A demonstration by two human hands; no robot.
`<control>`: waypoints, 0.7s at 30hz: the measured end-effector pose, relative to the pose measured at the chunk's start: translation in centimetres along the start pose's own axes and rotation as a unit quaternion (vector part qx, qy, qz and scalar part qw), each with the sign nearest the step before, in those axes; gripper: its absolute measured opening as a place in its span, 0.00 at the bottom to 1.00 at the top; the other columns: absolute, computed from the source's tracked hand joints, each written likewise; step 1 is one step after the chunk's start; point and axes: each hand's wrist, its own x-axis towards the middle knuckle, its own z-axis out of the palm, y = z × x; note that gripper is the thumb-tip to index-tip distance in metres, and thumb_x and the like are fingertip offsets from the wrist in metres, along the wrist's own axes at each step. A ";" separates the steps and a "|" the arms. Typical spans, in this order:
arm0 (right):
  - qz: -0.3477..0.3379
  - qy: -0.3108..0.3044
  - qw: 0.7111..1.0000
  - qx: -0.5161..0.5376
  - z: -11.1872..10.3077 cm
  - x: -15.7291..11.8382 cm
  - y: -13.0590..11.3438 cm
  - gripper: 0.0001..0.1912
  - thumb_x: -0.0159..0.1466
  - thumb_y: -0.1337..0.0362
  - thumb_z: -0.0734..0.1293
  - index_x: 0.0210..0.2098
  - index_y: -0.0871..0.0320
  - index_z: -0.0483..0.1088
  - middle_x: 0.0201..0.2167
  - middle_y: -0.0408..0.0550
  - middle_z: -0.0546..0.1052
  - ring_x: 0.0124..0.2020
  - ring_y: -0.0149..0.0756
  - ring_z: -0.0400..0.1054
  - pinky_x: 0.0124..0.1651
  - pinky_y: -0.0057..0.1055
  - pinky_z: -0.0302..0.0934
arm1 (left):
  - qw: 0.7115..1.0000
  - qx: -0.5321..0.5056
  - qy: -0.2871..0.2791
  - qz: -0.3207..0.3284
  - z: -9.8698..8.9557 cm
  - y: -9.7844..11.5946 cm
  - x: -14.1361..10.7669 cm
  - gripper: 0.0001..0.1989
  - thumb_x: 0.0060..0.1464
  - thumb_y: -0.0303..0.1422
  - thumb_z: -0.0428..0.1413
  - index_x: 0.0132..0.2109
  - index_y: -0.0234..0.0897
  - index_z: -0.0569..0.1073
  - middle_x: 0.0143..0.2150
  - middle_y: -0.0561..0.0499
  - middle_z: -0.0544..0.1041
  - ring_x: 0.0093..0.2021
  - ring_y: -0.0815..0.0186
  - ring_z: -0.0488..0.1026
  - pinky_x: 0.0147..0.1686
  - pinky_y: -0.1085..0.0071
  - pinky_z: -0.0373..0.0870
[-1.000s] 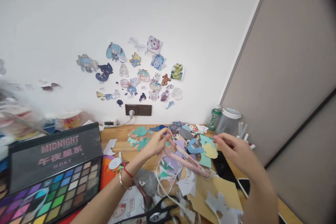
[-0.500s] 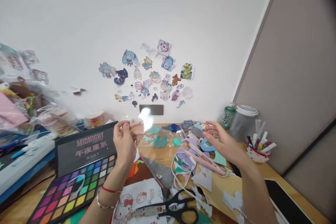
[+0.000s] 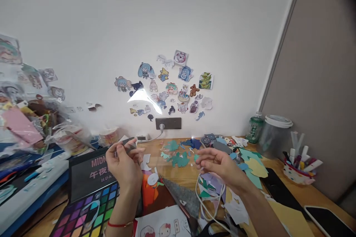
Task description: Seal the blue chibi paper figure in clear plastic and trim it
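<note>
My left hand (image 3: 125,163), with a red string on the wrist, is raised in front of the open eyeshadow palette (image 3: 83,177). Its thumb and fingers are pinched together. A clear film (image 3: 143,98), visible mostly as a bright glare, seems to stretch up and across from it; its edges are hard to make out. My right hand (image 3: 219,164) hovers over the paper scraps at the right, its thumb and fingers bent together toward the left. It appears to pinch the film's other side, though the contact is indistinct. Green paper cutouts (image 3: 179,159) lie on the table beyond.
Black scissors (image 3: 213,227), a white cord (image 3: 204,207) and grey felt (image 3: 183,192) lie in front. Phones (image 3: 328,218), a pen cup (image 3: 299,172) and a lidded tub (image 3: 275,137) stand right. Bagged items (image 3: 30,118) crowd the left. Stickers (image 3: 171,89) cover the wall.
My right hand has moved left, closer to my left hand. The glare has shifted upward and left, uncovering the wall socket. The view has turned slightly left.
</note>
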 end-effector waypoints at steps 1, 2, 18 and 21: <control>0.011 0.004 0.999 -0.042 -0.6 0.0 0.0 0.14 0.55 0.59 0.72 0.39 0.57 0.73 0.33 0.48 0.78 0.34 0.35 0.73 0.36 0.32 0.67 | 1.000 0.001 0.002 0.007 -0.1 0.1 0.1 0.03 0.56 0.27 0.48 0.37 0.40 0.60 0.25 0.56 0.75 0.13 0.69 0.71 0.08 0.80 0.58; 0.029 0.002 0.996 -0.087 -1.4 -0.1 0.0 0.13 0.55 0.59 0.71 0.38 0.57 0.73 0.31 0.47 0.78 0.33 0.35 0.73 0.36 0.33 0.67 | 1.000 0.003 0.004 0.014 -0.1 0.3 0.2 0.03 0.56 0.27 0.48 0.37 0.40 0.60 0.26 0.55 0.76 0.13 0.68 0.71 0.08 0.80 0.58; -0.035 0.033 0.995 0.083 2.8 0.5 1.3 0.09 0.50 0.62 0.75 0.31 0.56 0.75 0.29 0.45 0.79 0.31 0.34 0.74 0.36 0.32 0.68 | 0.998 -0.029 -0.038 -0.029 0.4 1.3 -1.4 0.03 0.56 0.31 0.51 0.37 0.41 0.63 0.27 0.55 0.76 0.14 0.68 0.71 0.11 0.76 0.64; -0.063 0.127 0.989 0.045 1.6 0.4 0.3 0.13 0.48 0.59 0.76 0.25 0.58 0.70 0.19 0.39 0.74 0.21 0.27 0.67 0.28 0.26 0.63 | 0.971 -0.057 -0.181 -0.146 0.5 2.1 -2.1 0.10 0.54 0.40 0.54 0.41 0.42 0.67 0.30 0.51 0.77 0.22 0.63 0.76 0.14 0.75 0.68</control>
